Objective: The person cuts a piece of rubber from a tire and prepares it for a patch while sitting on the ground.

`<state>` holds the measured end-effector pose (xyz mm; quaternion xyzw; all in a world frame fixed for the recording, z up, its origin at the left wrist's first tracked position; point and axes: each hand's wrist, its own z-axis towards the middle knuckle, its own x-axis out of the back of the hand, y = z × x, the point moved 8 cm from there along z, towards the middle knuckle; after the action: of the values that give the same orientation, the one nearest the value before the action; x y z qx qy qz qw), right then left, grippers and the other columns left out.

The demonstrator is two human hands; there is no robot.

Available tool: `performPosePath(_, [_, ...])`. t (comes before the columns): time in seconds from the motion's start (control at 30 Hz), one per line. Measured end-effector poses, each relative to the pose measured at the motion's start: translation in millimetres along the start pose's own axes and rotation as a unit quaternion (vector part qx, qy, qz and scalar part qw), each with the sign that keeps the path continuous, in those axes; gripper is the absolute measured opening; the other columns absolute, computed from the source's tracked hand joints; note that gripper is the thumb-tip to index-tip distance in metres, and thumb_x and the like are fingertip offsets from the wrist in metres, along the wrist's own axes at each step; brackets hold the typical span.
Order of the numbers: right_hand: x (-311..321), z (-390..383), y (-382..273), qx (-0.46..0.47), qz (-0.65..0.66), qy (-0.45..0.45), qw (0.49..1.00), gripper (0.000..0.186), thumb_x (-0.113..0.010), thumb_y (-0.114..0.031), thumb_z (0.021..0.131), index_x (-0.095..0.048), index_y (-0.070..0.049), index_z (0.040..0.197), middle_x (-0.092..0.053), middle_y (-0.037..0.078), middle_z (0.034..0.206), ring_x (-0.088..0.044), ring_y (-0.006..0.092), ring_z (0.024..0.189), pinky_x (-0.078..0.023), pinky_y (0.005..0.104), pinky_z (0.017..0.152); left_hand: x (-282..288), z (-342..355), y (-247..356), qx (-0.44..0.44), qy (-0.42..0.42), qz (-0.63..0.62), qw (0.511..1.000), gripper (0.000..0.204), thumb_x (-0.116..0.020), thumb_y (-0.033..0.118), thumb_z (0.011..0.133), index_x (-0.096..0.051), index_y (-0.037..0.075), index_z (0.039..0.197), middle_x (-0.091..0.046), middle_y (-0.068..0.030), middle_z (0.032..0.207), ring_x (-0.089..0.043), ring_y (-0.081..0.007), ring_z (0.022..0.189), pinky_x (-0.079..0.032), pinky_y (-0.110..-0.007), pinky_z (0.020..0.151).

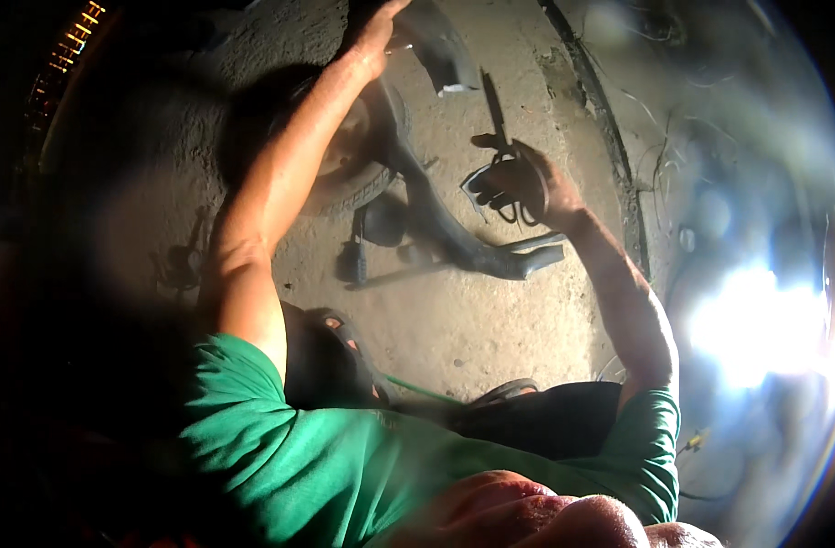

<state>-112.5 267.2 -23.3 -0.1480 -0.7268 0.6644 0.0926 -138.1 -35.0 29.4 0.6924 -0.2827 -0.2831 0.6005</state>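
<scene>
My left hand reaches to the top edge, beside a dark curved panel with a pale, ragged lower end. Its fingers are partly cut off by the picture's edge, so I cannot tell whether they grip the panel. My right hand is closed around a dark scissors-like tool, its long narrow end pointing away from me and thin loops showing by the palm. Below my hands lies a dark bent tube-like frame, next to a wheel with a tyre half hidden behind my left forearm.
A pedal-like part and a dark rounded piece lie by the frame on the rough concrete floor. A long crack runs down the right. A strong lamp glares there. My sandalled foot is near.
</scene>
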Motion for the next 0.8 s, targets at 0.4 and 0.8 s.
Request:
performPosePath(0.4, [-8.5, 19.7, 17.5, 0.057, -0.135, 0.015, 0.989, 0.057, -0.063, -0.022, 0.099, -0.045, -0.009, 0.152, -0.059, 0.001, 0.095, -0.057, 0.0121, 0.086, -0.049, 0.0292, 0.083, 2.5, 1.9, 1.0, -0.008, 0.027, -0.057, 0.998, 0.053, -0.074, 0.053, 0.086, -0.066, 0.013, 0.12, -0.069, -0.0064, 0.114, -0.062, -0.0203, 0.102, -0.048, -0.038, 0.085])
performPosePath(0.8, [2.7, 22.2, 8.7, 0.014, -0.179, 0.09, 0.98, 0.059, -0.063, -0.039, 0.096, -0.051, -0.014, 0.148, -0.07, 0.013, 0.1, -0.069, 0.0218, 0.088, -0.054, 0.0347, 0.082, 9.0, 12.3, 8.4, -0.048, 0.017, -0.092, 0.994, 0.047, -0.072, 0.051, 0.088, -0.067, 0.013, 0.116, -0.069, -0.0047, 0.113, -0.063, -0.0186, 0.1, -0.048, -0.036, 0.083])
